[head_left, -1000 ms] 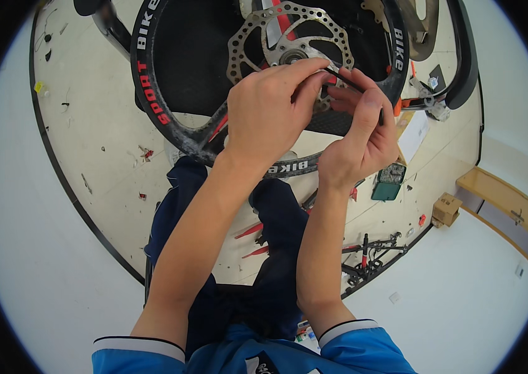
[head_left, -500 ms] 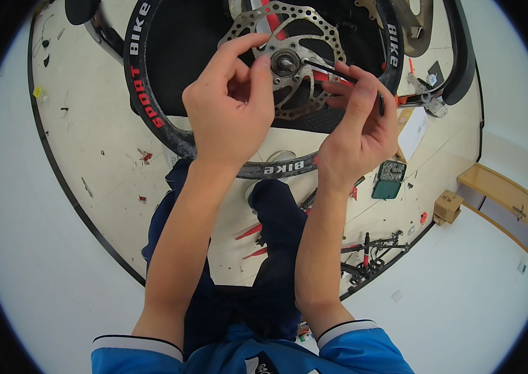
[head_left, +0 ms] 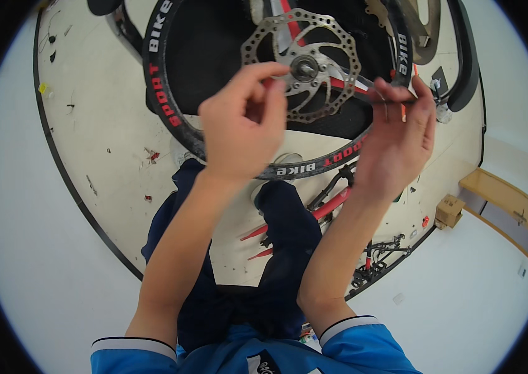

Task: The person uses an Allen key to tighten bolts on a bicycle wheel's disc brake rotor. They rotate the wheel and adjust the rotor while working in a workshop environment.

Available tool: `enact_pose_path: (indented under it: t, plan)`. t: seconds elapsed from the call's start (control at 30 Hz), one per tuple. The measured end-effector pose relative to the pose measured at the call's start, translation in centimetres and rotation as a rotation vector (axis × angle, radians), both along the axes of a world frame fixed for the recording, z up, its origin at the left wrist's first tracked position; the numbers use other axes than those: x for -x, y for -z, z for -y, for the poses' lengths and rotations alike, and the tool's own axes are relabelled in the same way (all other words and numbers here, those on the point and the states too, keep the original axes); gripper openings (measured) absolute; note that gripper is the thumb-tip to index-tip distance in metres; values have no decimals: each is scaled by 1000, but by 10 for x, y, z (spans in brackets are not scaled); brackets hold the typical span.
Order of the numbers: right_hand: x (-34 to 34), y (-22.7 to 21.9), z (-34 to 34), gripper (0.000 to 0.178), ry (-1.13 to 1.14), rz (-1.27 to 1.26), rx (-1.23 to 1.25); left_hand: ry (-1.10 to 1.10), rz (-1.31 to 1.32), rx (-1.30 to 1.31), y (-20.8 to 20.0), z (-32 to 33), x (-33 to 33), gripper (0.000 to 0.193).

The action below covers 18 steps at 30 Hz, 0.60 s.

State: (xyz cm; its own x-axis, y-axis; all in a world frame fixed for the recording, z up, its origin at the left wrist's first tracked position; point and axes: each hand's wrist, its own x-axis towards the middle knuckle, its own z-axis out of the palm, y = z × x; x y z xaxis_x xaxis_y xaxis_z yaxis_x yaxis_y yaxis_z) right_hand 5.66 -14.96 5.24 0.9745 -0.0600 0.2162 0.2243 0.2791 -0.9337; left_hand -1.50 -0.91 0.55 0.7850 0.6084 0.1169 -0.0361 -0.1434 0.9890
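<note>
A bicycle wheel lies in front of me, its black tire (head_left: 173, 93) marked with white and red lettering. At its middle sits a silver disc brake rotor (head_left: 331, 37) with drilled holes, around a metal hub axle (head_left: 305, 68). My left hand (head_left: 242, 124) is at the rotor's left side, thumb and forefinger curled together close to the hub; whatever they pinch is too small to make out. Off to the right, my right hand (head_left: 398, 143) holds a thin black hex key (head_left: 394, 101) across its fingers, away from the rotor. Motion blurs that hand.
Beneath the wheel is a black surface with red and white frame parts. A red bicycle frame (head_left: 332, 204) lies on the floor by my legs, and a dark frame (head_left: 379, 262) farther right. A cardboard box (head_left: 449, 210) stands near the wall. Small scraps dot the floor at left.
My right hand has drawn the hex key away from the hub to the right. My left hand stays near the hub, while the view has shifted slightly.
</note>
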Motion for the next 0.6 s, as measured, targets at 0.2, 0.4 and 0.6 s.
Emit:
enact_pose_path:
  t: [0.2, 0.4, 0.6]
  plan:
    - [-7, 28, 14, 25, -45, -21, 933, 103, 127, 1, -3, 16, 2, 14]
    - [-6, 23, -1, 27, -104, -11, 1030, 63, 77, 16, -5, 3, 7, 13]
    - [-7, 24, -3, 27, -167, -26, 1039, 18, 48, 37, -8, -14, 8, 12]
